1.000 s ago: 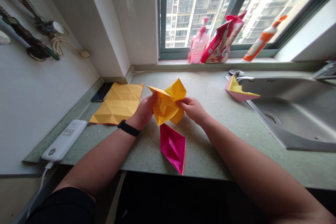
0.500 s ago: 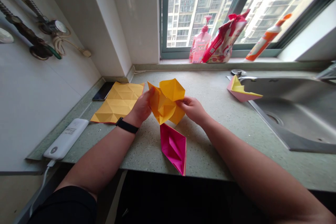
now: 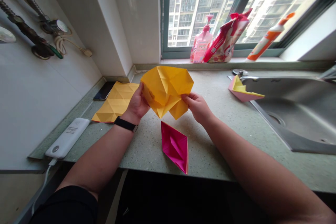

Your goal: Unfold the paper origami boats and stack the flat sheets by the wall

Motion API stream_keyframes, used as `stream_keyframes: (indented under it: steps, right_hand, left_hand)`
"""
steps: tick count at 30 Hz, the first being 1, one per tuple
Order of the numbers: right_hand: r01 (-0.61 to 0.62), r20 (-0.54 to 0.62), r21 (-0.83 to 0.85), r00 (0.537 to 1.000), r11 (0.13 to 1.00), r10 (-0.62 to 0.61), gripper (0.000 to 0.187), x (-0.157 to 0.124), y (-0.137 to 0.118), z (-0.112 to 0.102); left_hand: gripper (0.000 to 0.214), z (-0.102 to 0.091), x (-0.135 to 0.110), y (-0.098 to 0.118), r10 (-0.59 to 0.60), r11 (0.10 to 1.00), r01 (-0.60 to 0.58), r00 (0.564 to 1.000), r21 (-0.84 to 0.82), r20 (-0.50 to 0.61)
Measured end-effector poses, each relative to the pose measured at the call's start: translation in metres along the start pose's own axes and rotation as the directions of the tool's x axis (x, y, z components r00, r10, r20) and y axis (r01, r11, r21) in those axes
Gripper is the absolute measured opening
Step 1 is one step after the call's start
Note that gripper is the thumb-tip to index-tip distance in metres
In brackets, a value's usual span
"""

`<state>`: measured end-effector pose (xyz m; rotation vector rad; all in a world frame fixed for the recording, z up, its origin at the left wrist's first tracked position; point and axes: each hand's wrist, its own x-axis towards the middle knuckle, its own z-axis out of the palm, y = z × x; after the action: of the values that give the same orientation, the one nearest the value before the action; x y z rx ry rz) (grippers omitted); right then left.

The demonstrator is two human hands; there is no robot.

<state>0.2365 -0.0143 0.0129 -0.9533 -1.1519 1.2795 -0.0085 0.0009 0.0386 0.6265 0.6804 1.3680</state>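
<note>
A creased sheet of yellow paper (image 3: 168,87) is held up above the counter, partly unfolded, with fold lines across it. My left hand (image 3: 138,105) grips its left edge, the thumb on the near side. My right hand (image 3: 198,106) pinches the lower right part between thumb and fingers. Below the sheet, near the counter's front edge, lies a magenta folded paper boat (image 3: 175,147). Left of my left hand, a second creased yellow-orange sheet (image 3: 118,99) lies flat, partly behind that hand.
A phone (image 3: 103,91) and a white power bank (image 3: 67,138) with a cable lie at the left. A pink and yellow paper boat (image 3: 244,91) rests at the rim of the steel sink (image 3: 301,112). A pump bottle (image 3: 201,45), red bag (image 3: 227,38) and orange-white bottle (image 3: 270,38) stand on the sill.
The yellow paper has been opened out wider between my hands and raised slightly, clear of the magenta boat in view. My hands have moved a little apart.
</note>
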Motion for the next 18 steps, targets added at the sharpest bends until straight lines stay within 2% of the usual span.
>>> stream_keyframes:
  steps: [2, 4, 8, 12, 18]
  right_hand:
    - [0.019, -0.033, -0.017, 0.999, 1.0, -0.02, 0.047, 0.0, 0.0, 0.0]
    - [0.043, -0.079, -0.062, 0.996, 0.997, -0.048, 0.048, 0.0, 0.0, -0.001]
    - [0.069, -0.162, -0.106, 0.983, 0.992, -0.086, 0.048, 0.002, 0.0, -0.005]
    - [0.07, -0.17, -0.082, 0.982, 0.994, -0.083, 0.048, 0.004, 0.0, -0.007]
    - [0.019, -0.058, -0.051, 0.998, 0.999, -0.022, 0.059, 0.002, 0.002, -0.002]
  left_hand:
    - [0.035, 0.001, -0.004, -0.003, -0.002, 1.0, 0.002, 1.0, 0.001, 0.023]
    - [0.041, 0.004, -0.009, -0.009, -0.052, 0.999, 0.05, 0.993, 0.022, 0.103]
    - [0.052, 0.01, -0.018, -0.023, -0.208, 0.975, 0.175, 0.939, 0.141, 0.273]
    - [0.048, 0.011, -0.02, -0.03, -0.25, 0.962, 0.204, 0.923, 0.18, 0.293]
    - [0.042, 0.011, -0.021, -0.026, -0.234, 0.969, 0.201, 0.932, 0.145, 0.278]
